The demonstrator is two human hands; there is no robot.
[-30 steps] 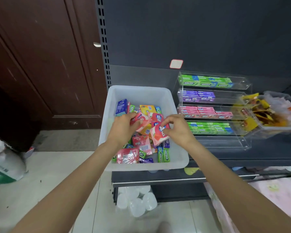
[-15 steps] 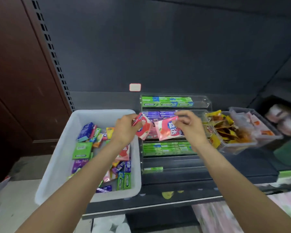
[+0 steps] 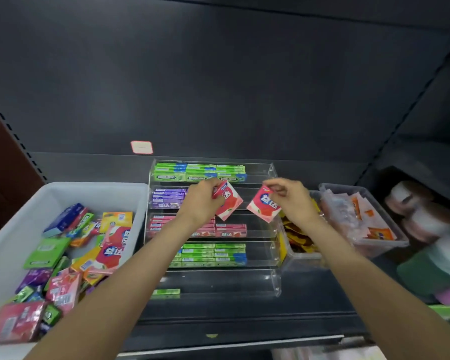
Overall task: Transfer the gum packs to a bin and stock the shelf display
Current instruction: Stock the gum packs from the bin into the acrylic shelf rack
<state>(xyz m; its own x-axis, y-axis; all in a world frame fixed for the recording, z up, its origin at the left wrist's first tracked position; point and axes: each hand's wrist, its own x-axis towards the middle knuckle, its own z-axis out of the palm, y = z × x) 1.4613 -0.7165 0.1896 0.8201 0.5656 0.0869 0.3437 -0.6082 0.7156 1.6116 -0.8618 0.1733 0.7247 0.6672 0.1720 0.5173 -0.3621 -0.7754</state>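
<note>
- Left hand (image 3: 202,201) up in front of the clear tiered display (image 3: 272,172), fingers curled round a pink gum pack (image 3: 229,202), pack tilted with one corner pointing down.
- Right hand (image 3: 292,200) just beside it, pinching a second pink pack (image 3: 263,207) by its top corner, so the pack hung diagonally. Hands apart, packs near each other but not touching.
- Both packs hovered roughly level with the purple row (image 3: 168,197) and just above the pink row (image 3: 230,229) of the display.
- Display rows, top to bottom: green sticks (image 3: 200,172), purple, pink, green again (image 3: 213,254), then a nearly bare bottom tier with one green stick (image 3: 166,292) lying at its left end.
- White bin (image 3: 16,203) sat to the left, touching or just beside the display, loaded with a jumble of mixed gum packs (image 3: 63,255): pink, green, purple, blue, orange.
- To the right, a clear tub of yellow snack packets (image 3: 299,240) and another clear tub with pale packets (image 3: 361,216).
- Further right, some blurry rolls (image 3: 413,203), too smeared to identify.
- All of it on a dark shelf (image 3: 244,326) with a dark back panel and a small white tag (image 3: 141,147) stuck on it.
</note>
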